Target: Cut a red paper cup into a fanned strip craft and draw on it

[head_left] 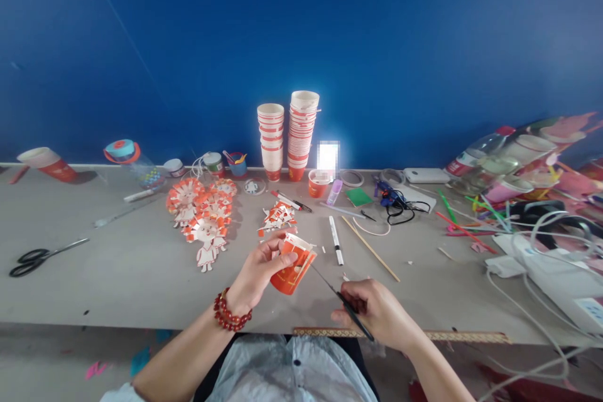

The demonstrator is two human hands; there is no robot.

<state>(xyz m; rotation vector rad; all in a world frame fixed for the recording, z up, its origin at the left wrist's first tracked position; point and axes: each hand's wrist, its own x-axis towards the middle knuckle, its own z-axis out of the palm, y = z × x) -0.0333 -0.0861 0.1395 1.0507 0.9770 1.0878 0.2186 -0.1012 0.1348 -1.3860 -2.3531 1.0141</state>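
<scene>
My left hand (261, 267) grips a red and white paper cup (287, 276), thumb on its side and fingers behind. The cup is tilted, and a cut strip of its wall stands out along the right edge. In my right hand (372, 311) is a black-handled craft knife (353, 313), fingers closed around the handle. Its thin blade points up and left, with the tip close to the cup's cut edge; whether it touches cannot be made out. Just beyond the cup lies a heap of red and white paper scraps (279, 217).
Two tall stacks of paper cups (302, 138) stand by the blue wall. Cut-out paper figures (207, 232) and black-handled scissors (35, 260) lie left. A marker (336, 240) and wooden stick (372, 250) lie ahead. Cables and a power strip (560, 282) fill the right.
</scene>
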